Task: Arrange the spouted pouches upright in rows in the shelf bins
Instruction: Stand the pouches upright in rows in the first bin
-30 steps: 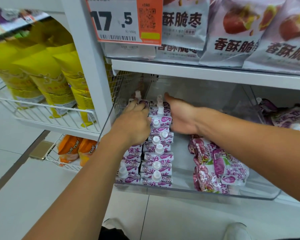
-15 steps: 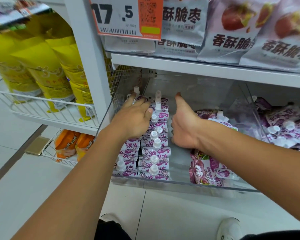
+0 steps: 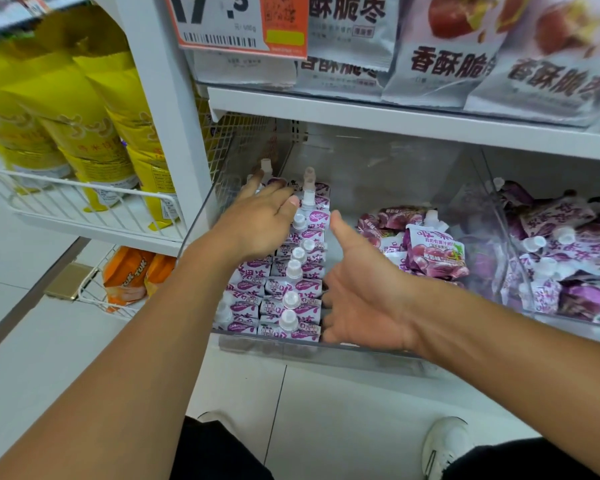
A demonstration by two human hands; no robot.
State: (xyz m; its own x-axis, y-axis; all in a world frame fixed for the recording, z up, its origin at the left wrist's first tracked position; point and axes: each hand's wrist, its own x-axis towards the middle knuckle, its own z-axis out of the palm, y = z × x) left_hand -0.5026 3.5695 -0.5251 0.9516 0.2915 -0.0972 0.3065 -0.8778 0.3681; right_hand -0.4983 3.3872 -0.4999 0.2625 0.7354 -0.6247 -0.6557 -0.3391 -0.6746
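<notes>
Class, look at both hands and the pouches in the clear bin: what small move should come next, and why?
Probably the right hand, open beside the upright rows, should reach for a loose pouch lying flat in the clear bin and stand it alongside. The left hand already rests on the rows.

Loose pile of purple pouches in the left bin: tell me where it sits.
In the head view, the loose pile of pouches lies in the clear bin's right half, right of the upright rows, just beyond the right hand.
</notes>
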